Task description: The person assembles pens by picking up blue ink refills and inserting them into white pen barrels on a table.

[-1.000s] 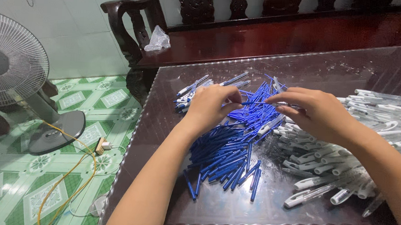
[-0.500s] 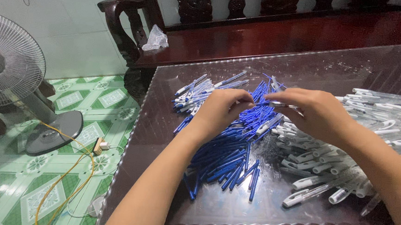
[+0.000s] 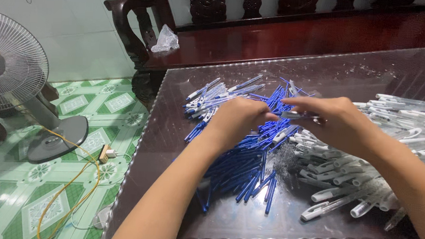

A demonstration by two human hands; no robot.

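Near the centre of the frame I have both hands meeting above a glass-topped table [image 3: 353, 69], over a heap of blue pen refills [image 3: 241, 165] that spreads toward the lower middle. My left hand [image 3: 239, 121] is curled with its fingers bent inward, and my right hand [image 3: 337, 123] pinches a pen part [image 3: 294, 116] between thumb and fingertips, its tip pointing toward the left hand. I cannot tell whether the left hand also grips that piece or only touches it, since its fingers hide the contact. Right of the hands, a pile of clear and white pen barrels [image 3: 361, 180] runs to the right edge, touching the blue heap along its side. Just behind the left hand, toward the upper middle, lies a smaller cluster of assembled pens [image 3: 209, 97] with blue and white ends. Beyond the table stands a dark wooden bench [image 3: 296, 38] with a crumpled plastic bag [image 3: 166, 39] on its seat. At the left of the frame a standing fan [image 3: 13, 73] rests on green patterned floor tiles [image 3: 1, 190], with a yellow cable [image 3: 68, 189] looping across them.
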